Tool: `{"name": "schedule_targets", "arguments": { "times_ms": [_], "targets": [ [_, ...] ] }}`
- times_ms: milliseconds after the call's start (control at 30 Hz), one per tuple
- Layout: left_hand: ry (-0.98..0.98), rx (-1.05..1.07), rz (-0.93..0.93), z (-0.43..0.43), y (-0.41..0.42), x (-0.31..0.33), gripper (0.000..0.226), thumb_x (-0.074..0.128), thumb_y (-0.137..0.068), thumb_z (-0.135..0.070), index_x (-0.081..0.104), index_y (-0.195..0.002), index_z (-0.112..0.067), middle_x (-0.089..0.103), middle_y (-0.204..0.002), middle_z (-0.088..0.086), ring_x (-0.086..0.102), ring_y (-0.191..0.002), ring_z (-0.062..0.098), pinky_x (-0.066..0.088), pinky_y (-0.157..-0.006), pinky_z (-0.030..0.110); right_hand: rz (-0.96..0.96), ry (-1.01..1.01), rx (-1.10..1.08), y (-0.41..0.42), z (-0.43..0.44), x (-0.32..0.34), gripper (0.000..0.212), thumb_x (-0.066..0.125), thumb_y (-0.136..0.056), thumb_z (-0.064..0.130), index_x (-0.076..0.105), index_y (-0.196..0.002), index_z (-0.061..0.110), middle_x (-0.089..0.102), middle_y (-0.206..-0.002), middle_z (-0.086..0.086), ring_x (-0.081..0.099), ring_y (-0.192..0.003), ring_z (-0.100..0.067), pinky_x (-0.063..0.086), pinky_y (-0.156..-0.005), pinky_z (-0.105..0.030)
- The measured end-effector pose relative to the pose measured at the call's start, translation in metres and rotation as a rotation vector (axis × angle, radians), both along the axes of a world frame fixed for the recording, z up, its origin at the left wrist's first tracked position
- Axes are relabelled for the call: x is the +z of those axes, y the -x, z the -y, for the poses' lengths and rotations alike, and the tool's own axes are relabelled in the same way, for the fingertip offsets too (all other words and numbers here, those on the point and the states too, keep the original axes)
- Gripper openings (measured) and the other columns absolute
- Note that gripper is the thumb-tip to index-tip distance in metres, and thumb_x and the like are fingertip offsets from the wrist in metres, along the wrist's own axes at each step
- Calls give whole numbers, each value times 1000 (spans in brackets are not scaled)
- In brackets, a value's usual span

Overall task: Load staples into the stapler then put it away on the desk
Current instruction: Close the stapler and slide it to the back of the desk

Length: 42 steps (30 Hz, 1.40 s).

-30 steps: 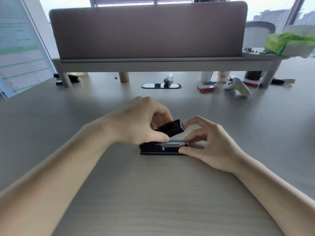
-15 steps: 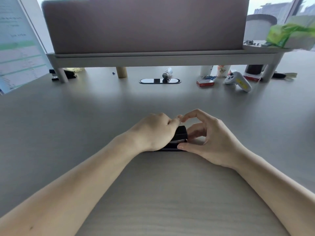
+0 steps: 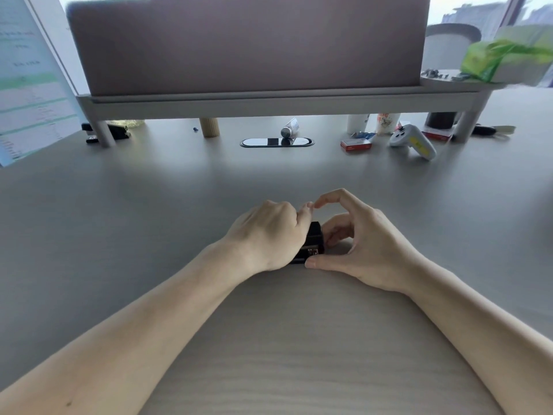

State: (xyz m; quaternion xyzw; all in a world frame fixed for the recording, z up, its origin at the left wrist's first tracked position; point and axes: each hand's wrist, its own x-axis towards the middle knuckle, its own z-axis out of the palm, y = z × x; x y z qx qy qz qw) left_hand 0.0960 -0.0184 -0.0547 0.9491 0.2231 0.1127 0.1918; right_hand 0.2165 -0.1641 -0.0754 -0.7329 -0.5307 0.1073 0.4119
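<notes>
A small black stapler (image 3: 313,241) lies on the grey desk (image 3: 179,205) in the middle, its top arm down. My left hand (image 3: 269,235) covers most of it from above and presses on it. My right hand (image 3: 359,244) is at its right end, thumb against the base and fingers curled at the front end. Only the stapler's right end shows between the hands. No loose staples are visible.
A raised shelf with a grey-brown panel (image 3: 245,46) spans the back. Under and near it lie a small bottle (image 3: 289,128), a red box (image 3: 356,144), a white and yellow controller (image 3: 414,141), paper cups (image 3: 387,122), a black stapler-like item (image 3: 107,133). A cable slot (image 3: 276,142) sits in the desk.
One second ago the stapler's top arm stood up with the metal staple channel exposed. My left hand has since pushed the arm down, and both hands stay on the stapler.
</notes>
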Motion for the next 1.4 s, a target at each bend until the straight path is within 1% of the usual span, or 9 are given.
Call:
{"name": "schedule_targets", "arguments": {
  "times_ms": [233,367,433,567,667,733,900,1100,1400],
  "targets": [
    [52,-45,170,-7,13,10,56,36,-106,-55,46,-66,-18,51,-60,-3,52,-61,18,37,-63,36,121,52,-37,-3,2,-2,73,85,-60,68,65,-124,39,77,-113,19,70,-102,2,52,-91,-16],
    [47,-161,208,-31,53,19,19,67,-95,-48,54,-91,-34,71,-103,-11,63,-97,1,47,-80,21,367,245,-8,-7,11,1,110,49,-63,102,51,-151,35,52,-155,19,39,-147,0,35,-122,-26],
    [50,-208,122,-39,69,14,29,77,-87,-47,49,-92,-42,73,-113,-15,66,-101,2,53,-85,25,424,420,15,-8,13,3,130,31,-55,109,32,-163,37,28,-171,19,17,-160,-4,22,-132,-35],
    [72,-226,170,-44,77,-5,32,81,-86,-34,51,-96,-30,77,-95,-3,71,-76,33,62,-81,46,448,549,28,-4,12,5,138,19,-53,109,11,-169,36,7,-177,20,-1,-164,-4,6,-134,-33],
    [36,-169,250,-49,76,-8,35,84,-87,-31,49,-91,-30,77,-91,2,64,-62,36,61,-70,31,483,556,35,-5,10,6,135,15,-54,108,9,-169,36,6,-177,19,-2,-164,-5,4,-135,-33],
    [20,-70,325,-58,72,-4,36,86,-85,-28,50,-89,-28,78,-89,0,69,-68,34,49,-57,14,487,564,43,-7,7,6,133,15,-56,108,9,-169,38,5,-177,19,-3,-164,-5,1,-134,-33],
    [-44,231,397,-114,34,2,34,85,-83,-28,52,-89,-22,78,-91,6,71,-76,35,55,-75,38,489,562,68,-13,-17,7,126,18,-59,105,8,-168,42,4,-177,19,-5,-164,-5,-2,-135,-36],
    [-101,359,329,-172,-26,-15,30,80,-87,-28,52,-94,-20,64,-92,0,57,-82,34,39,-73,33,508,543,97,-29,-45,6,122,15,-62,103,7,-168,43,3,-178,20,-6,-164,-3,-3,-135,-37],
    [-113,357,297,-208,-85,-18,27,74,-93,-26,52,-105,-17,65,-99,9,62,-88,41,48,-72,39,502,575,116,-34,-47,4,122,14,-60,105,-4,-166,47,-9,-176,25,-16,-161,2,-8,-134,-37]
  ]
}}
